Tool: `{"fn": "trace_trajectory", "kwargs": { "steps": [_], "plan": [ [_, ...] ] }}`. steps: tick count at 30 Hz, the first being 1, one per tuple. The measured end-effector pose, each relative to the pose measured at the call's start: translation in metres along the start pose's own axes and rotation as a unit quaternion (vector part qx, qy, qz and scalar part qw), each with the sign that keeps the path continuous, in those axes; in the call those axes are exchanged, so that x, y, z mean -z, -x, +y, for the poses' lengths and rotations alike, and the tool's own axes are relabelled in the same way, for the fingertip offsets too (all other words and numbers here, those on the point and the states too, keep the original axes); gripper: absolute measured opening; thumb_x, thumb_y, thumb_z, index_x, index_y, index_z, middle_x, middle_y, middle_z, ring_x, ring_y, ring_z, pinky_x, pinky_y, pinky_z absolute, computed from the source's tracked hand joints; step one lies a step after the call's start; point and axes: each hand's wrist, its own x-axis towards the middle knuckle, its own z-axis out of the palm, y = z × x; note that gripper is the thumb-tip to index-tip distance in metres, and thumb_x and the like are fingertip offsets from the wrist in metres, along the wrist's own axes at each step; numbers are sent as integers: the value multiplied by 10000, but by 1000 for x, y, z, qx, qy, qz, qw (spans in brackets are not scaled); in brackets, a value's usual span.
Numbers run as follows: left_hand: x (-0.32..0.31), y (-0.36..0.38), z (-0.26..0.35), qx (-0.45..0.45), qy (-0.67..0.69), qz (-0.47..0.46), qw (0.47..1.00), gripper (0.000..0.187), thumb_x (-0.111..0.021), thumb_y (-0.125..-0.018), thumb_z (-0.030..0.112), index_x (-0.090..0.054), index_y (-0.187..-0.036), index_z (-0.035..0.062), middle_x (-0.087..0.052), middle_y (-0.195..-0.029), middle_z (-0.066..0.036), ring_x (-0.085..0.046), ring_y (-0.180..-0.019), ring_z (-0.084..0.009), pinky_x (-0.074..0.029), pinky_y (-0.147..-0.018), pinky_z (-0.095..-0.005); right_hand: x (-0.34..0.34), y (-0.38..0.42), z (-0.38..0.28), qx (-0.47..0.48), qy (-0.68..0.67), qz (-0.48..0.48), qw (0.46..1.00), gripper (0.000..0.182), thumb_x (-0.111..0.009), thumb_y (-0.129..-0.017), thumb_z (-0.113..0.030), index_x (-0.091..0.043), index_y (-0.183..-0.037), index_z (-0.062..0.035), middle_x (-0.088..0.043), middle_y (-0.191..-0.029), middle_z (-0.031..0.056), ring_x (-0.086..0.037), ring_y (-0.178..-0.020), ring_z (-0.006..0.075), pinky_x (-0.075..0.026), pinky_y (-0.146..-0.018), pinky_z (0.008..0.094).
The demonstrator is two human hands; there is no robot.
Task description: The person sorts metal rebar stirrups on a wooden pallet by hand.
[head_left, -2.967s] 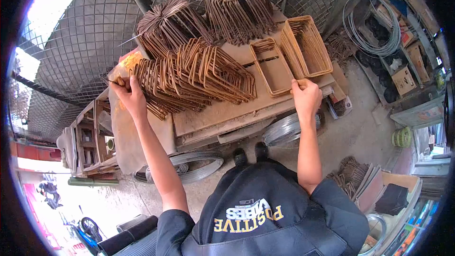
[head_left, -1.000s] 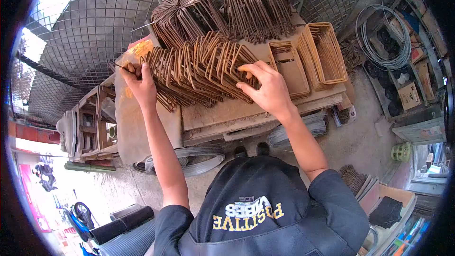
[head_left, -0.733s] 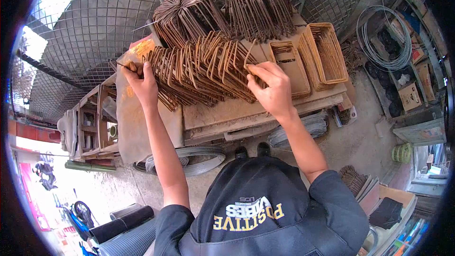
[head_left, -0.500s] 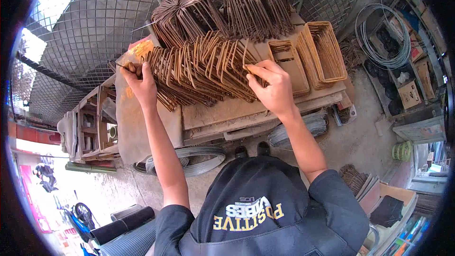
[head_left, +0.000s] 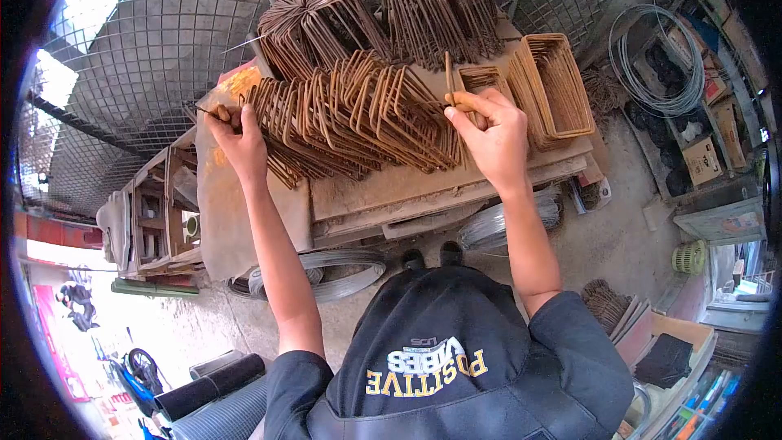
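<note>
A leaning row of rusty rectangular rebar stirrups lies across the table. At the row's left end my left hand is closed, with a thin dark rod poking out beyond its fingers. My right hand pinches one rebar stirrup at the row's right end, and that bar stands up above my fingers. My right palm and fingers hide most of this stirrup. Just behind that hand is a smaller stack of rectangular stirrups, partly covered.
Two round bundles of stirrups, a left one and a right one, stand at the back against wire mesh. A nested stack of larger stirrups sits at the table's right. Wire coils lie on the floor below the table edge.
My right hand has moved right, away from the row, with a stirrup bar in its fingers. My left hand has stayed at the left end.
</note>
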Motion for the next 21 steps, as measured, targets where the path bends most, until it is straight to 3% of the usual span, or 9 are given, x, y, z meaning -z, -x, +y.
{"fn": "trace_trajectory", "kwargs": {
  "steps": [3, 4, 9, 12, 16, 19, 21],
  "plan": [
    [2, 0, -2, -6, 1, -14, 1000, 255, -633, -986, 51, -427, -1136, 44, -452, -949, 12, -440, -846, -86, -408, -788, -239, -10, 2, -5, 25, 25, -1, 999, 194, -795, -832, -71, -799, -1021, -32, -702, -830, 99, -632, -642, 212, -492, -584, 335],
    [3, -1, -4, -7, 2, -15, 1000, 255, -633, -986, 51, -427, -1136, 44, -452, -949, 12, -440, -846, -86, -408, -788, -239, -17, 5, -1, 45, 36, 0, 998, 188, -782, -841, -74, -797, -1024, -37, -703, -851, 125, -679, -707, 281, -527, -624, 377],
    [-2, 0, 9, -2, -26, -1, 1000, 265, -649, -975, 62, -417, -1102, 54, -440, -951, 7, -431, -857, -94, -407, -798, -251, -39, 12, 3, 49, 29, -25, 998, 198, -778, -853, -102, -793, -1044, -53, -712, -896, 120, -691, -764, 302, -552, -684, 392],
    [3, -3, -3, -6, -14, -12, 1000, 266, -643, -979, 49, -417, -1120, 49, -432, -949, 8, -429, -852, -93, -404, -799, -243, -49, 15, 9, 93, -21, -48, 994, 190, -770, -866, -113, -796, -1043, -50, -733, -949, 119, -681, -904, 307, -531, -857, 415],
    [1, 1, -1, 1, -2, 12, 1000, 272, -635, -985, 35, -418, -1148, 39, -430, -944, 9, -439, -858, -88, -401, -801, -234, -50, 17, 7, 84, -6, -34, 996, 196, -766, -869, -108, -798, -1053, -51, -739, -961, 120, -669, -931, 308, -518, -870, 415],
    [9, -2, -14, -8, -21, -24, 999, 310, -631, -993, 36, -416, -1215, 22, -460, -972, 1, -467, -885, -88, -415, -818, -230, -53, 19, 16, 76, -28, -60, 995, 211, -769, -868, -120, -799, -1065, -52, -740, -966, 123, -660, -943, 312, -516, -869, 417],
    [7, -1, -12, 8, -8, -14, 1000, 365, -637, -995, 50, -407, -1275, 7, -479, -997, -5, -482, -903, -88, -424, -833, -233, -54, 22, 15, 91, -32, -77, 992, 236, -776, -874, -113, -789, -1095, -29, -738, -984, 133, -663, -955, 289, -524, -884, 380]
  ]
}}
